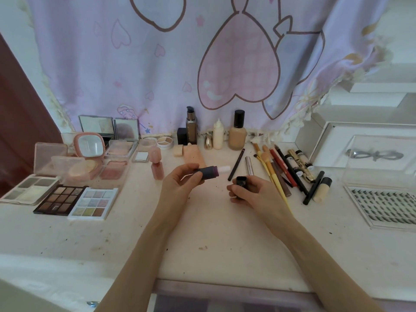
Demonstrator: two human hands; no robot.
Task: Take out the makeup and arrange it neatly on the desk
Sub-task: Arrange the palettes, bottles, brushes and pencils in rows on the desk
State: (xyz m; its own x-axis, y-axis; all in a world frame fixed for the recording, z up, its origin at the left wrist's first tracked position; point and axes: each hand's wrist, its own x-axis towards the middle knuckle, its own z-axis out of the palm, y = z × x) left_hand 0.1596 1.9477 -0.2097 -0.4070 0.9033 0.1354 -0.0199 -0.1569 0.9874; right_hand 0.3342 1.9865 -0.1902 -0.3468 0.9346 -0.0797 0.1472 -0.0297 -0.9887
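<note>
My left hand point(180, 183) grips a dark purple lipstick tube point(210, 172) lying sideways, its pale pink stick pointing right. A short way to the right, my right hand point(252, 193) holds the tube's black cap point(241, 182), open end up. Both hands hover over the middle of the white desk point(202, 244). Open eyeshadow palettes point(76, 200) and blush compacts point(94, 163) lie at the left. Foundation bottles point(236, 131) stand along the back.
Brushes, pencils and mascaras point(290, 170) are fanned out right of centre. A clear acrylic box point(378, 158) and a tray of false lashes point(387, 206) sit at the right. A printed curtain point(180, 64) hangs behind. An open drawer point(225, 300) shows below the desk's front edge.
</note>
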